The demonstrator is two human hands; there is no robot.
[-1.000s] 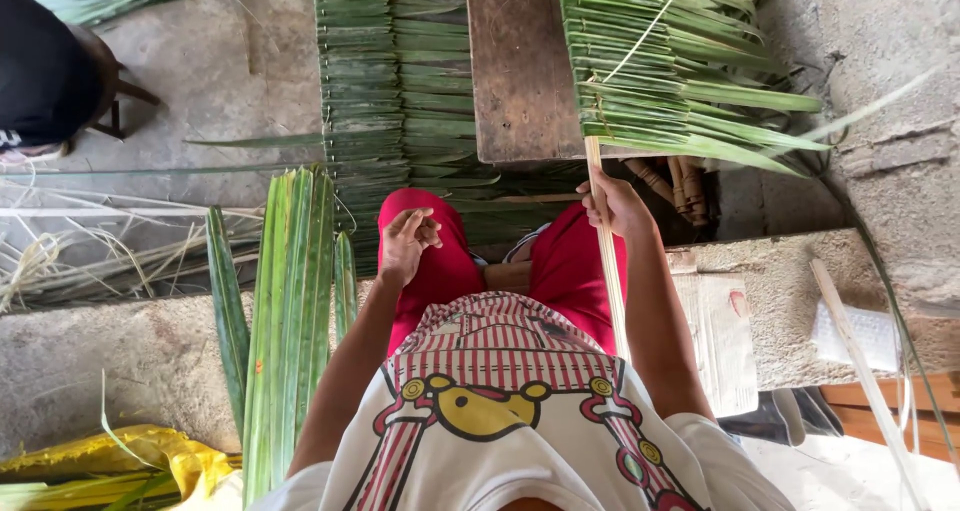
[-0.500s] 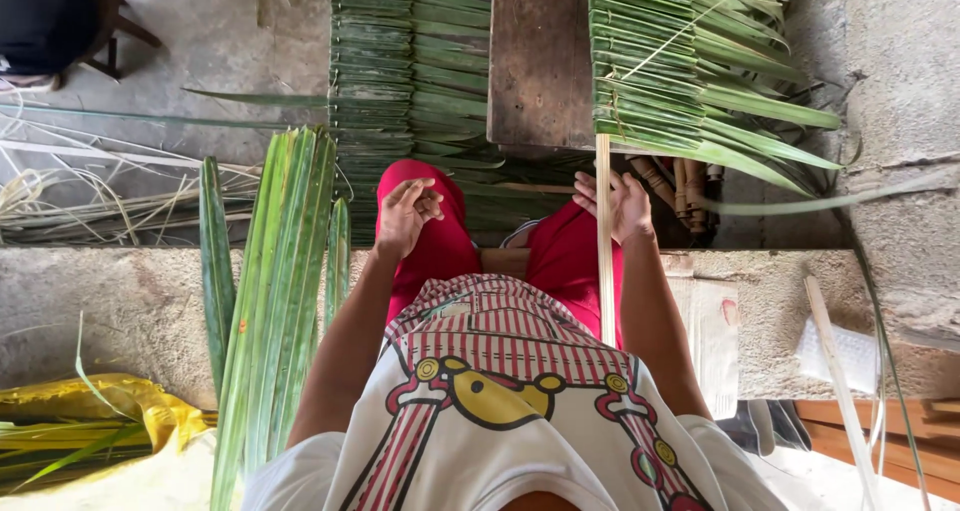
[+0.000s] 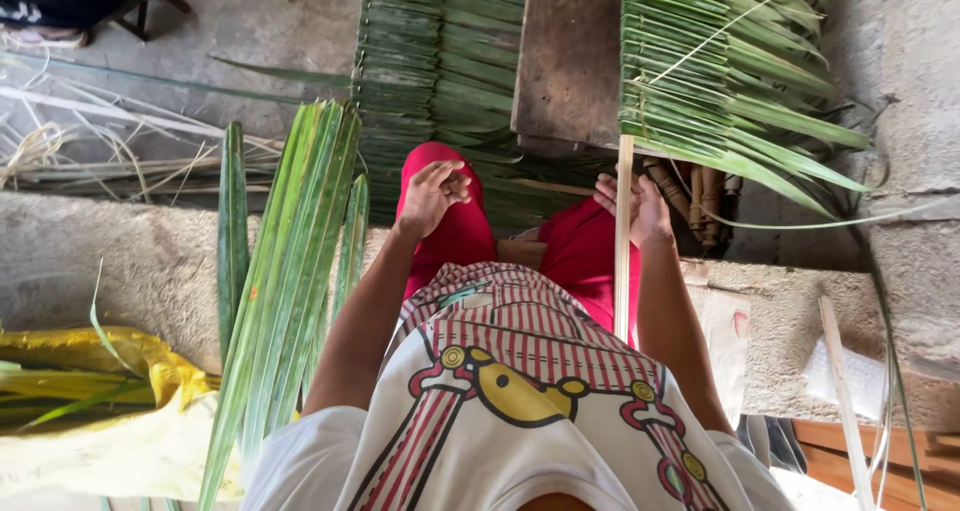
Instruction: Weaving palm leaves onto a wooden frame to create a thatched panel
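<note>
Two woven leaf panels (image 3: 440, 81) are lying finished ahead. The right hand (image 3: 632, 206) is gripping the pale stick (image 3: 624, 241) with closed fingers; the left hand (image 3: 435, 193) is hovering half-curled, empty. Loose leaves (image 3: 295, 271) are standing unused beside it

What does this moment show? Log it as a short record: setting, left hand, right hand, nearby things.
setting: person seated on a concrete ledge, red trousers, looking down
left hand: raised over the left thigh, fingers curled, holding nothing visible
right hand: gripping a pale thin stick that runs up into a panel of folded palm leaves
nearby: bundle of long green leaves beside the left arm; wooden plank; yellow sack
</note>
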